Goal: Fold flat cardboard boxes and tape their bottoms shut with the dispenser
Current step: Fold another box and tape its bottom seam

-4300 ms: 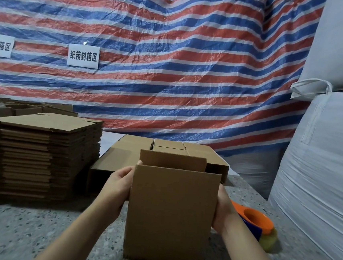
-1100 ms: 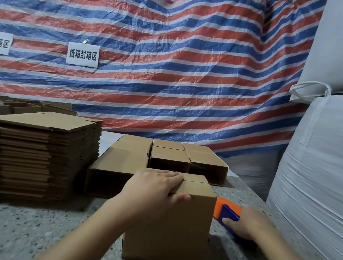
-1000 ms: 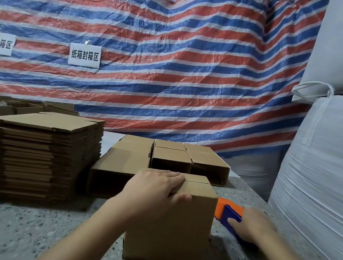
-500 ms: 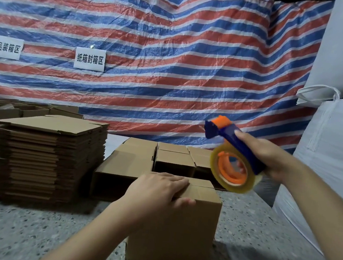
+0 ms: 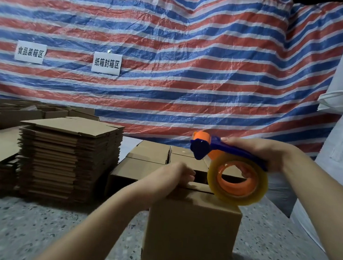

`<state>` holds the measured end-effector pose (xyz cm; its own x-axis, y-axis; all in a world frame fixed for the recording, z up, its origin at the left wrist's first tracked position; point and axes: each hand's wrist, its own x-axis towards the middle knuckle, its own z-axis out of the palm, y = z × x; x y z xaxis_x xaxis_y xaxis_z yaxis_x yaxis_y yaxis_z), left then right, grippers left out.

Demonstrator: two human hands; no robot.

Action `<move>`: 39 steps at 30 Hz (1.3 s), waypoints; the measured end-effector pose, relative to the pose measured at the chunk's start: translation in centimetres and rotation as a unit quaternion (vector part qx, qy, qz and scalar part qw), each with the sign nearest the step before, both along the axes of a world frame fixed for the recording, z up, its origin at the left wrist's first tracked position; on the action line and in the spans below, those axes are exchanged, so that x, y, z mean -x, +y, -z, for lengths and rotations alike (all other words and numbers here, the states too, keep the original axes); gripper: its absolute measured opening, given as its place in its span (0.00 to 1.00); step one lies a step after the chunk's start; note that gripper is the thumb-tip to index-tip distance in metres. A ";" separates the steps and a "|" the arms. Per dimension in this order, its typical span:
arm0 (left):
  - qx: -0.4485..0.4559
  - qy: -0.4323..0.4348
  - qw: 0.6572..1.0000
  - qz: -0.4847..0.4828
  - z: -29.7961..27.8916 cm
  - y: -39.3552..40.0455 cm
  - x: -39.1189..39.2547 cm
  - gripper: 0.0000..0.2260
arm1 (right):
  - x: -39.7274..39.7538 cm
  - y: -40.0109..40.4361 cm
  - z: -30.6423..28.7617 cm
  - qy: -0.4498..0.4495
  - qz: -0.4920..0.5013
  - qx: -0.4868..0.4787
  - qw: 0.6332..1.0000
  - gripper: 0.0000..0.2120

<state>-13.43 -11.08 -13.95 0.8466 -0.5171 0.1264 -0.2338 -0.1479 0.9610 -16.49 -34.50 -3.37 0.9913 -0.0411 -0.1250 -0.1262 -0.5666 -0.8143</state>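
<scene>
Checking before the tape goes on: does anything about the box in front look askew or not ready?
Slightly. On the box, the top flaps under the left hand are not flush: a dark gap shows by the fingertips. The right hand holds the tape dispenser just above it. Nothing looks damaged.

Pretty dim in here, light seems soft and comes from overhead, a bit brighter on the striped tarp (image 5: 174, 46) than down on the table (image 5: 21, 226). The box (image 5: 189, 236) drops a dark shadow to its right, and the cardboard stack (image 5: 67, 157) has murky shade at its base. My left hand (image 5: 168, 178) looks smeared with motion blur. Wide lens bends the edges, and the table looks grainy up close.
</scene>
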 end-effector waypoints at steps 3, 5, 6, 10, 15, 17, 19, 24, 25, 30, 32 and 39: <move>0.137 0.113 0.983 -0.038 -1.0 0.2 -0.8 0.27 | 0.0 0.6 -0.4 0.014 -0.019 0.026 0.999 0.38; 0.161 0.132 0.977 -0.051 -1.6 0.5 -1.0 0.28 | 0.2 1.0 -0.6 0.019 -0.027 0.037 0.999 0.37; 0.159 0.138 0.976 -0.050 -1.8 0.7 -1.0 0.27 | 0.3 1.2 -0.7 0.019 -0.028 0.043 0.998 0.37; 0.139 0.141 0.979 -0.042 -2.4 0.6 -0.4 0.23 | 0.4 1.4 -0.7 0.011 -0.030 0.059 0.998 0.40; 0.120 0.119 0.984 -0.059 -2.4 0.1 -0.2 0.12 | 0.3 1.6 -0.7 0.005 -0.034 0.072 0.997 0.39; 0.126 0.123 0.982 -0.072 -2.3 0.1 -0.2 0.10 | 0.2 1.6 -0.7 0.005 -0.038 0.077 0.996 0.39; 0.143 0.128 0.978 -0.083 -2.2 0.1 -0.1 0.09 | 0.2 1.7 -0.9 0.011 -0.038 0.080 0.996 0.39; 0.170 0.115 0.967 -0.151 -1.7 -0.4 0.0 0.11 | -0.1 1.8 -2.0 0.048 -0.056 0.125 0.989 0.37; 0.183 0.116 0.961 -0.171 -1.7 -0.4 -0.2 0.11 | -0.1 1.6 -2.2 0.056 -0.055 0.136 0.988 0.38; 0.282 0.179 0.907 -0.255 -1.1 -0.4 -1.0 0.11 | 0.6 -0.7 -2.4 0.090 -0.026 0.154 0.984 0.39; 0.301 0.177 0.900 -0.263 -0.9 -0.4 -1.1 0.12 | 0.7 -0.9 -2.2 0.096 -0.029 0.152 0.983 0.37; 0.360 0.132 0.888 -0.252 -0.2 0.0 -0.3 0.13 | 0.1 0.8 -2.8 0.098 -0.028 0.218 0.971 0.38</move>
<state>-13.17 -11.08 -13.78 0.9969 0.0712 0.0328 -0.0644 0.5063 0.8600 -16.55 -33.65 -0.61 0.9523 -0.0794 -0.2946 -0.2138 -0.8624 -0.4588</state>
